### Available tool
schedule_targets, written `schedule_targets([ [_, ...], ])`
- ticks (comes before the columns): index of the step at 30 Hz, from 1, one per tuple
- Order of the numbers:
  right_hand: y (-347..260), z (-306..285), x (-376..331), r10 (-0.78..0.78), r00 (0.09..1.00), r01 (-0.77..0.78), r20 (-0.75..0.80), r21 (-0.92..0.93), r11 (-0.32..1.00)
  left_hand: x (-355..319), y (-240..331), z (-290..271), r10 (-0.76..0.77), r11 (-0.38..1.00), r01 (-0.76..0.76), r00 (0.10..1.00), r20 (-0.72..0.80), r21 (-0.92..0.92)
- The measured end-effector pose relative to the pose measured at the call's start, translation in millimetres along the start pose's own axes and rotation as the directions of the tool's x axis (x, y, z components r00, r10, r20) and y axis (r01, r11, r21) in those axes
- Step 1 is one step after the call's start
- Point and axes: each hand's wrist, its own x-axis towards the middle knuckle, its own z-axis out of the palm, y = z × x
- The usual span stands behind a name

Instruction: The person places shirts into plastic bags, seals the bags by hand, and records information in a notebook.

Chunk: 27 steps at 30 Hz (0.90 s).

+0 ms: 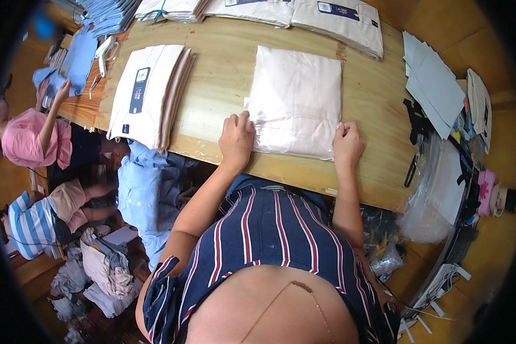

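Observation:
A folded pale garment in a clear plastic bag (297,100) lies flat on the wooden table in front of me, its plastic shining near the lower edge. My left hand (237,139) is closed at the bag's lower left side, fingers curled in on its edge. On the opposite side my right hand (348,143) is closed at the lower right edge, its fingertips partly hidden. To the left sits a stack of folded cream garments (149,94), the top one bearing a dark label.
More bagged cream garments (341,23) line the table's (223,54) far edge. White sheets (436,80) lie at the right. A white tagging gun (103,54) and blue garments (80,54) are far left. Two people sit at left; light-blue shirts (146,192) hang below the table edge.

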Motion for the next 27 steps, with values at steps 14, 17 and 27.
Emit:
schedule_targets([
  [14, 2, -13, -17, -0.459, 0.886, 0.456, 0.068, 0.054, 0.888, 7, -14, -7, 0.034, 0.986, -0.06, 0.985, 0.168, 0.156],
  [17, 16, -18, -19, -0.334, 0.943, 0.333, 0.006, 0.059, 0.941, -3, -28, -9, -0.023, 0.999, 0.031, 0.972, 0.236, -0.029],
  [27, 14, -35, -55, -0.317, 0.94, 0.247, 0.13, 0.383, 0.89, -25, -10, -14, 0.182, 0.948, -0.096, 0.946, 0.27, -0.304],
])
